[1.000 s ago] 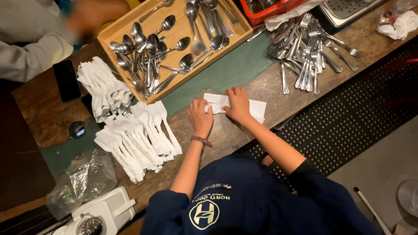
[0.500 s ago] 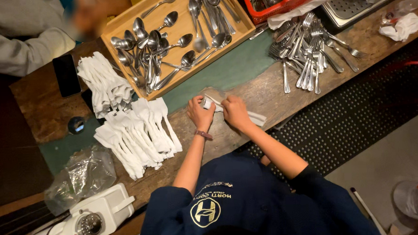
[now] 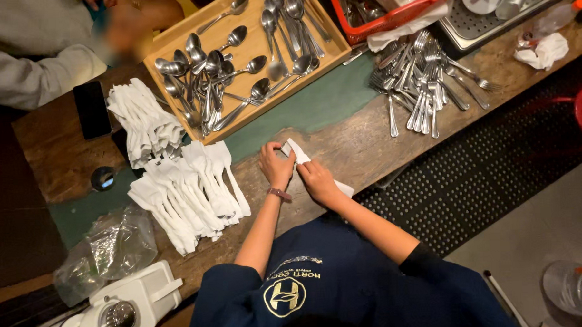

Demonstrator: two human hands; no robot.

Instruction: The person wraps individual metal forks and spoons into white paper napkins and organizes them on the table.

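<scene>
Your left hand and right hand sit close together at the near edge of the wooden table, both on a white paper napkin. Your left fingers are curled down and pinching the napkin's upper end, which sticks up between your hands as a narrow folded strip; your right fingers are bent over its lower part and press it flat, with a white corner showing past your right wrist. Just to your left lie rows of finished rolled napkins, and beyond them a second heap of rolled napkins. A wooden tray of spoons stands farther back on the table, well apart from your hands. A loose pile of forks and knives lies to your right, beside a red basket. Another person's grey sleeve rests at the far left corner, next to a dark phone.
</scene>
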